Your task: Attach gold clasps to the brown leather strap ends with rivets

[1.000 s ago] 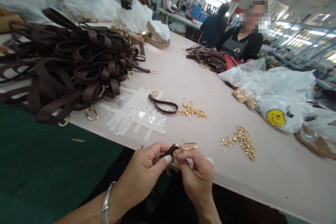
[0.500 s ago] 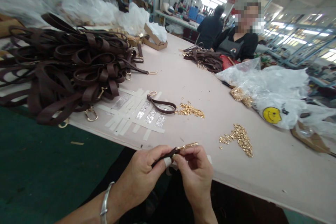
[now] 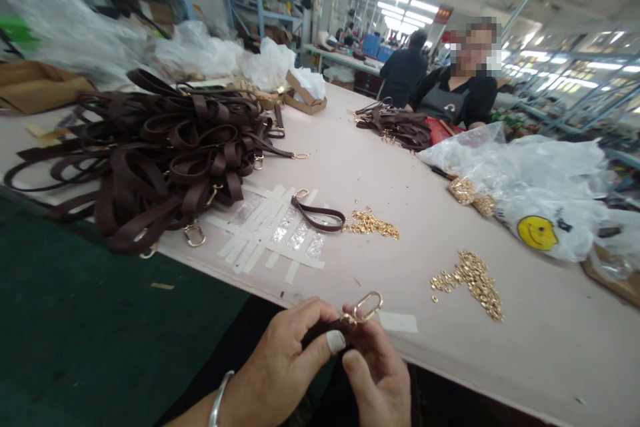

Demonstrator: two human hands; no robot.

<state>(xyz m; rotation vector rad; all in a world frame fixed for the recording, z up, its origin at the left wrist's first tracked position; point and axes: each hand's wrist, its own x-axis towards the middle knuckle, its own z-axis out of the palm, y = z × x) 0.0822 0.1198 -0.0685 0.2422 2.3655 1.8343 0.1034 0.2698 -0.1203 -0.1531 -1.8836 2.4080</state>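
Above the table's near edge, my left hand (image 3: pixel 287 360) pinches the end of a dark brown leather strap (image 3: pixel 320 331) between thumb and fingers. A white wrapping covers the thumb tip. From the strap end a gold oval clasp (image 3: pixel 380 301) points up and right. My right hand (image 3: pixel 383 373) is curled at the same end, its fingers behind the clasp base and its thumb a little below. Whether a small part sits in its fingertips is hidden. Beyond my hands lies a looped wrist strap (image 3: pixel 323 225) with a gold clasp, beside a pile of small gold fittings (image 3: pixel 374 223).
A large heap of brown straps (image 3: pixel 165 160) covers the table's left. Gold rings (image 3: pixel 475 280) lie scattered at right, near plastic bags (image 3: pixel 550 173). Tape strips (image 3: pixel 270 240) mark the tabletop (image 3: pixel 360 153). A person (image 3: pixel 457 93) sits opposite near more straps (image 3: pixel 395 127).
The gold clasp has swung upright, showing its open oval. My right thumb has come away from the clasp base. The whole view has shifted slightly, with the scene lower and further right.
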